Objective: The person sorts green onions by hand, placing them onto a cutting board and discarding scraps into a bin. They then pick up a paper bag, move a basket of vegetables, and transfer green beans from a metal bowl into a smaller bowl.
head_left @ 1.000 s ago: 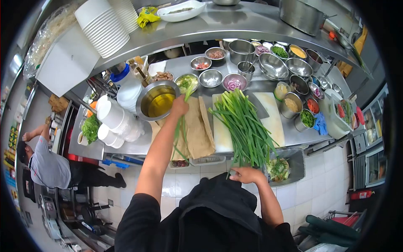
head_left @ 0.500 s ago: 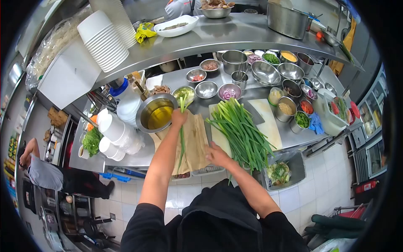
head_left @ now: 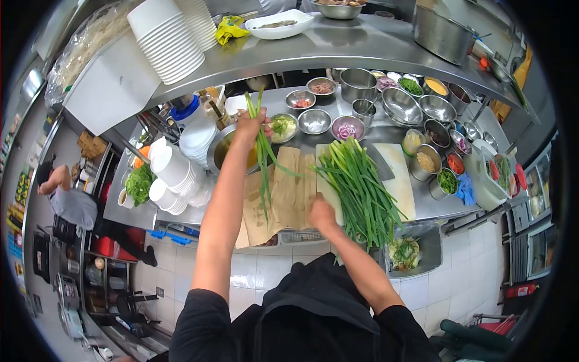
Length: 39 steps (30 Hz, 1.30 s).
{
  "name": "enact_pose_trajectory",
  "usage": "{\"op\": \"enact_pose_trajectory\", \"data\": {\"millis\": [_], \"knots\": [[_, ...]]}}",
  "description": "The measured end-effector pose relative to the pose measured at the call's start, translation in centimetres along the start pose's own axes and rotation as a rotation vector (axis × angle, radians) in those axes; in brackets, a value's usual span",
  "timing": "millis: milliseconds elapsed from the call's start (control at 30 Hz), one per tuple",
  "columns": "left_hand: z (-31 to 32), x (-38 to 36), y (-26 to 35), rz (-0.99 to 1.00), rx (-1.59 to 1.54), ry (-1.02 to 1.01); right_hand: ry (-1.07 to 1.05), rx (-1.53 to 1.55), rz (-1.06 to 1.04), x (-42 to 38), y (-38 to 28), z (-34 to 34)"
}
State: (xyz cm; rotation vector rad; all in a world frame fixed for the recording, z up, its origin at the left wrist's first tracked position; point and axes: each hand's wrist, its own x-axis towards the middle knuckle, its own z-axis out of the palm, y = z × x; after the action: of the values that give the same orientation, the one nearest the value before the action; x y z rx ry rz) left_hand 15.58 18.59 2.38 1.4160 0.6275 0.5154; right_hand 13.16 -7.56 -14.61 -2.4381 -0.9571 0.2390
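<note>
**Green onion stalks lifted over brown paper, kitchen prep counter**

Head view: The left hand [head_left: 250, 125] is closed around a few green onion stalks [head_left: 263, 158], raised above the steel bowl of yellow liquid [head_left: 224, 152]; the stalks hang down across the brown paper [head_left: 288, 194] spread on the counter [head_left: 199, 212]. The right hand [head_left: 321, 212] is set at the near edge of the white cutting board [head_left: 399, 175], just beside the cut ends of the big pile of green onions [head_left: 360, 184]; whether its fingers are closed on anything cannot be told (only the back of the hand is shown). Small steel bowls [head_left: 314, 121] of toppings are lined up behind the board, and stacked white bowls [head_left: 172, 175] are seen to the left. Another person [head_left: 69, 202] is seen bent over at far left, well apart.

Risk, as judged: the hanging stalks could be dragged through the yellow liquid if the left hand is lowered, since they pass close by the bowl rim. A loose stalk could slip from the bunch. The pile's overhanging ends could be knocked toward the bin [head_left: 413, 247] below by the right hand.
</note>
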Motion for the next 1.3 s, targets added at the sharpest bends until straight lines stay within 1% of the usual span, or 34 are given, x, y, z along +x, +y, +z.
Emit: {"op": "enact_pose_trajectory", "data": {"millis": [33,67,100,133,167,233,267,300,333,367,400,433,467,500,533,600,633,700,767,833,867,900,933,967,1000,1033,1067,1100,1133,1167,1200,1267,1300], "knots": [[-0.2,-0.2,0.5,0.009,-0.079,-0.062,0.097,0.203,0.092,1.0,0.3,-0.8],[-0.2,-0.9,1.3,0.004,-0.08,-0.054,0.231,0.445,0.046,1.8,0.2,-2.8],[0.2,-1.7,2.4,0.006,-0.143,-0.118,0.369,0.689,-0.002,2.5,-0.5,-5.6],[0.8,-2.7,3.5,0.005,-0.204,-0.184,0.396,0.913,-0.023,2.7,-2.2,-9.1],[1.5,-3.7,4.3,-0.001,-0.243,-0.2,0.425,1.137,-0.04,3.0,-3.9,-12.0],[3.0,-5.3,5.6,0.012,-0.288,-0.247,0.27,1.355,-0.198,4.6,-5.7,-14.0],[3.8,-6.0,5.7,0.025,-0.336,-0.29,0.279,1.353,-0.191,4.9,-6.6,-13.8],[4.6,-6.5,5.6,0.071,-0.417,-0.268,0.062,1.308,-0.257,5.1,-7.7,-13.2],[5.4,-7.1,5.2,0.074,-0.413,-0.274,-0.153,1.256,-0.33,5.5,-8.3,-12.8],[6.2,-7.8,4.9,0.169,-0.364,-0.136,-0.147,1.258,-0.341,5.8,-8.3,-12.2],[6.7,-8.3,4.6,0.263,-0.316,0.007,-0.18,1.157,-0.354,5.9,-8.2,-11.0],[6.8,-8.6,4.3,0.341,-0.311,0.088,-0.218,1.057,-0.358,5.6,-8.0,-9.9],[6.2,-8.7,4.3,0.333,-0.309,0.095,-0.298,1.092,-0.306,5.2,-7.1,-8.9],[5.1,-8.9,4.8,0.392,-0.323,0.162,-0.379,1.125,-0.25,4.6,-5.8,-8.4],[3.8,-9.3,5.2,0.448,-0.333,0.233,-0.423,1.111,-0.232,3.7,-4.7,-8.0],[1.1,-10.0,6.6,0.532,-0.371,0.279,-0.487,1.063,-0.187,2.0,-2.6,-8.0],[-0.1,-11.0,7.7,0.517,-0.401,0.271,-0.515,1.024,-0.16,0.9,-1.5,-8.2],[-2.5,-12.7,7.6,0.547,-0.446,0.337,-0.386,0.813,-0.204,-1.1,0.6,-8.5],[-5.4,-13.2,6.4,0.555,-0.508,0.414,-0.26,0.557,-0.326,-3.0,1.9,-9.8],[-6.9,-13.7,4.9,0.527,-0.614,0.47,-0.185,0.59,-0.311,-4.2,2.8,-9.5],[-7.0,-13.9,4.1,0.511,-0.643,0.518,-0.202,0.547,-0.27,-4.8,3.3,-9.9],[-7.4,-14.0,3.1,0.502,-0.64,0.511,-0.075,0.578,-0.315,-5.4,2.2,-11.4],[-7.8,-13.9,1.7,0.498,-0.646,0.531,0.068,0.636,-0.291,-5.7,3.3,-10.0],[-7.0,-14.6,1.4,0.479,-0.673,0.521,0.184,0.747,-0.162,-6.3,3.9,-9.6],[-6.7,-15.0,0.8,0.429,-0.76,0.489,0.291,0.886,-0.144,-6.2,5.3,-8.2],[-6.9,-14.3,-1.2,0.432,-0.846,0.443,0.224,1.155,0.07,-6.5,7.1,-7.3],[-5.9,-15.0,-1.2,0.388,-0.85,0.479,0.262,1.407,0.182,-6.8,6.9,-7.7],[-5.1,-15.4,-1.4,0.359,-0.929,0.416,0.312,1.436,0.218,-7.3,6.8,-8.6],[-4.0,-16.3,-1.0,0.354,-0.961,0.438,0.399,1.489,0.292,-7.7,6.8,-9.7],[-3.7,-16.7,-0.7,0.339,-0.973,0.432,0.501,1.502,0.345,-7.6,9.4,-9.6],[-4.1,-17.0,-0.5,0.376,-0.972,0.443,0.615,1.511,0.404,-7.1,12.6,-9.5],[-4.3,-17.7,-0.5,0.323,-0.982,0.388,0.712,1.321,0.447,-7.6,17.0,-11.5],[-4.0,-17.8,-0.6,0.333,-0.979,0.399,0.661,1.299,0.381,-8.5,17.4,-13.1]]}}
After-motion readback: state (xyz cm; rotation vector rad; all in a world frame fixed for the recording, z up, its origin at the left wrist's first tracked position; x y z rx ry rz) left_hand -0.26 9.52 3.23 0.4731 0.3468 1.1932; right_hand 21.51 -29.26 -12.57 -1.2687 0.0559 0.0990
